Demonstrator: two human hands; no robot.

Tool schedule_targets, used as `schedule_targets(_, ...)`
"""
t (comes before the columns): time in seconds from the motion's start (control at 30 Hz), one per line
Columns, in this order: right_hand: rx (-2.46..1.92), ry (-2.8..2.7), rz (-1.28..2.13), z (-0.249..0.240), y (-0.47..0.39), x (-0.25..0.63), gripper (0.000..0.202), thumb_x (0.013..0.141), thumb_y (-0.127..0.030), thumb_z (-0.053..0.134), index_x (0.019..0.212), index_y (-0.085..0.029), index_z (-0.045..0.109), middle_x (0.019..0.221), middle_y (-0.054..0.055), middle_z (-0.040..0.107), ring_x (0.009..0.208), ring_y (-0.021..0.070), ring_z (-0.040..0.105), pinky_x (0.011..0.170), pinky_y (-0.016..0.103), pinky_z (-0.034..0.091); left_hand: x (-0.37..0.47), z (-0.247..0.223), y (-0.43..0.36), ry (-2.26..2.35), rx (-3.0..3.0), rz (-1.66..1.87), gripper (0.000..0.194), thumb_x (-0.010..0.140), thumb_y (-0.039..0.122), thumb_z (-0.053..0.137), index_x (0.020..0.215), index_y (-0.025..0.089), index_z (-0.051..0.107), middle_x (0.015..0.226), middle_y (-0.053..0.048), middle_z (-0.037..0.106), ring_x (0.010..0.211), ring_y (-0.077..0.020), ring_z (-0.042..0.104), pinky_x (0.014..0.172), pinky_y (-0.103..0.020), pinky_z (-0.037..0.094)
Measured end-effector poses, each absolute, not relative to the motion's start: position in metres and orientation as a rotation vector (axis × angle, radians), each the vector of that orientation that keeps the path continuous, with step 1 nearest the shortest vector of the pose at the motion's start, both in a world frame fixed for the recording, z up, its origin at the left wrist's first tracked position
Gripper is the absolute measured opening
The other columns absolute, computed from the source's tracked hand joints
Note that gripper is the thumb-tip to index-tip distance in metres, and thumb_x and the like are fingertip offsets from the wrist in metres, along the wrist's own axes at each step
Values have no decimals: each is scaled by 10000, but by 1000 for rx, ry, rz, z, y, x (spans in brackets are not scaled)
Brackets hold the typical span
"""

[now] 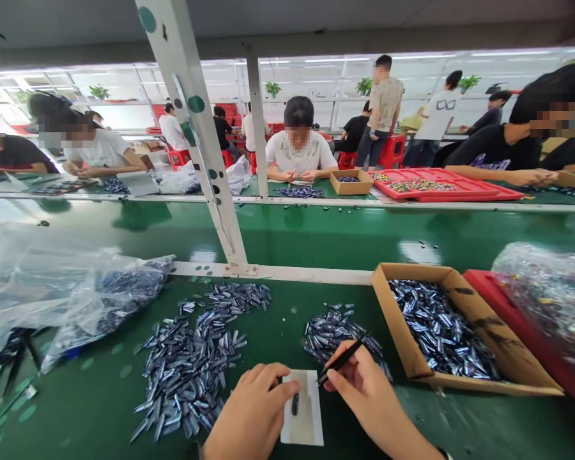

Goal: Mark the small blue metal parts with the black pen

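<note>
My right hand (367, 390) is closed around black tweezers (342, 361), their tips angled down toward the right edge of a pale card (306, 427). On the card lies a small dark, glossy, narrow piece (295, 404). My left hand (253, 409) rests at the card's left edge, fingers bent and a little apart. Its thumb tip is just above the piece; whether it touches is hard to tell. Left of the card spreads a large pile of similar dark pieces (186, 370). A smaller pile (333, 335) sits behind the card, partly covered by my right hand and the tweezers.
A cardboard box (512, 358) of dark pieces stands right, beside a red tray (479, 281) and a bulging plastic bag (551, 300). Clear bags (76, 287) and tools (9, 364) lie left. A slanted white post (211, 160) rises ahead; co-workers sit beyond the green belt (316, 230).
</note>
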State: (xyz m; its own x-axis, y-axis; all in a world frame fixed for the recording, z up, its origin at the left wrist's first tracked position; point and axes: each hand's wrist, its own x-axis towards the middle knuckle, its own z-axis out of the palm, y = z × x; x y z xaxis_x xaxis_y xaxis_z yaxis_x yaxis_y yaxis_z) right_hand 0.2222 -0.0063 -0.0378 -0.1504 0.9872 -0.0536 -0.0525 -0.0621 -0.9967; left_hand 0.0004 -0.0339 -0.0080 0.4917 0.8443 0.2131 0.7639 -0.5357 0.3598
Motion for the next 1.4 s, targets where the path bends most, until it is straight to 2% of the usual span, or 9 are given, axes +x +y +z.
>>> schedule_targets(0.1, -1151, -1297, 1415, -36, -10, 221, 178, 839, -338, 681, 918, -232, 561, 807, 9, 630, 728, 204, 656, 699, 355, 577, 3, -10, -32, 1351, 2549, 490, 432, 781, 20, 558, 1067, 325, 665, 1117, -9, 680, 951, -198, 642, 806, -312, 534)
schedule_targets(0.23, -1236, -1420, 1368, -33, -12, 221, 100, 850, -248, 630, 917, -226, 559, 823, 11, 627, 730, 199, 650, 690, 340, 556, 6, -16, -31, 1397, 2429, 560, 205, 824, 80, 610, 892, 259, 683, 1014, -20, 685, 935, -195, 643, 819, -318, 535)
schedule_targets(0.33, -1279, -1459, 1343, -33, -12, 222, 78, 848, -223, 610, 906, -225, 558, 817, 10, 624, 728, 200, 650, 689, 343, 559, 8, -15, -31, 1410, 2370, 568, 166, 810, 72, 634, 836, 232, 671, 968, -21, 680, 919, -200, 648, 818, -332, 543)
schedule_targets(0.6, -1267, -1359, 1422, -34, -9, 219, 126, 849, -294, 633, 913, -232, 544, 824, 10, 606, 744, 205, 655, 700, 372, 597, 12, -15, -30, 1427, 2425, 539, 191, 872, 73, 556, 907, 223, 669, 938, -24, 682, 884, -211, 650, 765, -349, 555)
schedule_targets(0.73, -1239, -1310, 1430, -32, -8, 218, 171, 837, -337, 674, 903, -235, 554, 826, 13, 615, 762, 210, 666, 716, 372, 603, 13, -18, -31, 1412, 2410, 599, 202, 836, 75, 593, 972, 207, 661, 947, -43, 673, 879, -223, 645, 769, -378, 557)
schedule_targets(0.93, -1234, -1289, 1432, -35, -7, 219, 200, 831, -369, 700, 888, -236, 560, 815, 9, 613, 760, 211, 664, 725, 379, 607, 11, -20, -33, 1394, 2376, 614, 181, 804, 55, 612, 851, 222, 661, 934, -34, 664, 883, -225, 639, 762, -379, 547)
schedule_targets(1.17, -1271, -1282, 1433, -35, -5, 218, 239, 817, -388, 714, 876, -236, 539, 765, -4, 613, 730, 213, 669, 702, 376, 603, 10, -22, -34, 1398, 2381, 636, 142, 846, 108, 601, 826, 233, 666, 951, -28, 673, 896, -211, 631, 766, -347, 532)
schedule_targets(1.4, -1287, -1308, 1401, -30, -5, 216, 271, 823, -439, 701, 872, -237, 528, 723, -9, 621, 699, 215, 675, 692, 373, 588, 12, -20, -35, 1429, 2346, 664, 193, 829, 80, 557, 808, 234, 673, 952, -39, 668, 901, -215, 629, 770, -356, 537)
